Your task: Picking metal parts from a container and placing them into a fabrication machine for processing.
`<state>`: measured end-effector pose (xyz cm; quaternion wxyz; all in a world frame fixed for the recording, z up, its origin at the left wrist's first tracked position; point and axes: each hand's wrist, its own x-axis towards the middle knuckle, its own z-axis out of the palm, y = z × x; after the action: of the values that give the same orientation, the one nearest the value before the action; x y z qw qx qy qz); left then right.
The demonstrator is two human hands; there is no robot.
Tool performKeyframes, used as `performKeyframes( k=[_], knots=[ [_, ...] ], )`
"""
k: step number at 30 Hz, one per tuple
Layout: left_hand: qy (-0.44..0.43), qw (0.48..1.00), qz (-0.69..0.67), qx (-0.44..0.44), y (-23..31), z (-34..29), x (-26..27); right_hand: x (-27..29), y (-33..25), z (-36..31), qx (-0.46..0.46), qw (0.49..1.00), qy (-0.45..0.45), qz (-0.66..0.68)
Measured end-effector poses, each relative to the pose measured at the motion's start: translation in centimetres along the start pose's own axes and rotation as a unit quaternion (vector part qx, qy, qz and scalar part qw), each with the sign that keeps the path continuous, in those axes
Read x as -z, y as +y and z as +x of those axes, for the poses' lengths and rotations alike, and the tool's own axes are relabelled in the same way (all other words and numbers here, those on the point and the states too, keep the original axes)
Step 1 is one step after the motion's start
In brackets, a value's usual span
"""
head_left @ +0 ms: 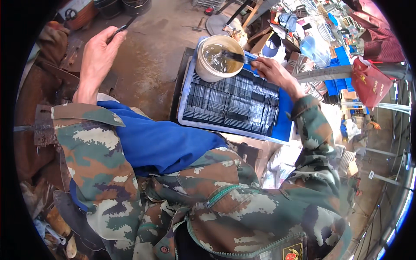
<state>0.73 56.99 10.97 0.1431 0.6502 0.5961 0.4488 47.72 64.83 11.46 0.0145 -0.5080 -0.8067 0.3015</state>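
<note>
My left hand (99,58) is raised at the left, its thumb and forefinger pinching a thin dark strip (127,24). At the right, my right hand (274,73) grips a brush (237,57) whose dark, motion-blurred head is over the mouth of a pale plastic bucket (209,74). Clear, shiny liquid shows inside the bucket. It stands on the far left part of a blue tray (284,119). Rows of flat black pieces (229,102) fill much of that tray, packed closely side by side.
A blue cloth (162,143) covers my lap. Clutter with blue crates (340,60) and a red bag (368,82) lies to the right. Dark buckets (136,6) stand at the far left, and a hammer (199,25) lies on the floor beyond the tray.
</note>
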Motion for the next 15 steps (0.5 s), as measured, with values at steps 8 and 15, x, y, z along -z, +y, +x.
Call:
performKeyframes(
  k=[8, 15],
  knots=[
    [-0.021, 0.996, -0.014, 0.081, 0.4, -0.2, -0.6, -8.9, 11.4, -10.6, -0.189, 0.85, 0.191, 0.452],
    [-0.047, 0.991, -0.055, 0.11, -1.1, 0.3, -2.8, -14.8, 19.1, -9.7, -0.358, 0.702, 0.238, 0.567]
  ],
)
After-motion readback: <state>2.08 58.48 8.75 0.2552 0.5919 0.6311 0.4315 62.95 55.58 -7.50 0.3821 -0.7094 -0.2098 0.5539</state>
